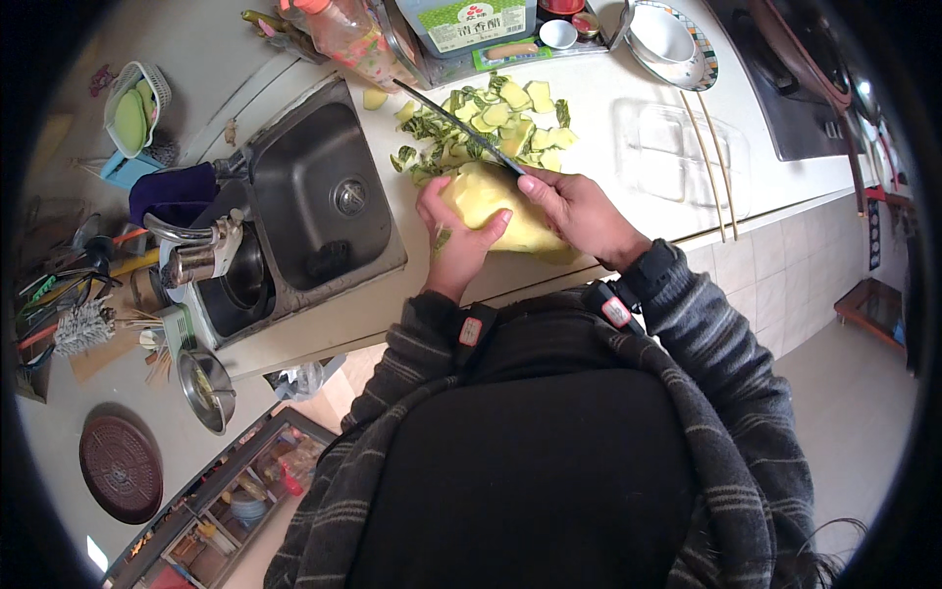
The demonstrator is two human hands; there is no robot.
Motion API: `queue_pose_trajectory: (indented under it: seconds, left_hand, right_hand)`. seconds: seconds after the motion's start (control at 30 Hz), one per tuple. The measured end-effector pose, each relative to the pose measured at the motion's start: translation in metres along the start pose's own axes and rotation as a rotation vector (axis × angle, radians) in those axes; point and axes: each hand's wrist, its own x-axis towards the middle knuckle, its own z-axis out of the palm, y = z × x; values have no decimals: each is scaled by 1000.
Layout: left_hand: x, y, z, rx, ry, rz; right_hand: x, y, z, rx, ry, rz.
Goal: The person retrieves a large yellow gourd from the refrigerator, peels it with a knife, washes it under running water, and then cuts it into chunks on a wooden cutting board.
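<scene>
A large, partly peeled pale-yellow squash [515, 213] lies at the counter's front edge. My left hand [460, 239] grips its left side with fingers and thumb spread over it. In my right hand [581, 210] is a knife [464, 127]; its long dark blade points up and left across the top of the squash. The knife's handle is mostly hidden in my fist. Just behind the squash, pieces of cut peel [494, 115] with green, mottled skin are heaped on the white counter.
To the left is a steel sink [324, 188] with a faucet [195, 258]. Behind the peel stand a plastic bottle [353, 44] and a large jug [471, 26]. A clear plastic tray [651, 162], chopsticks [706, 158] and stacked bowls [662, 37] lie right, near a black cooktop [802, 136].
</scene>
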Motion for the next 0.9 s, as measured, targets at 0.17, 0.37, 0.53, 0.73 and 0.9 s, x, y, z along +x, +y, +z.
queue_pose_trajectory:
  seconds: [0.17,0.37,0.53,0.73,0.9]
  left_hand:
    - [0,-8,-1,-66,-17,30]
    - [0,-42,-25,-134,-208,76]
    - [-26,-33,-38,-497,-159,-226]
    - [-64,10,18,-672,45,-431]
    - [-55,23,36,-864,226,-557]
  right_hand:
    - [29,-10,-4,-134,-80,79]
    - [17,11,-19,220,-27,88]
    - [-5,45,-31,-109,71,-54]
    - [-27,69,0,-348,37,-330]
    - [-29,58,6,-447,-36,-413]
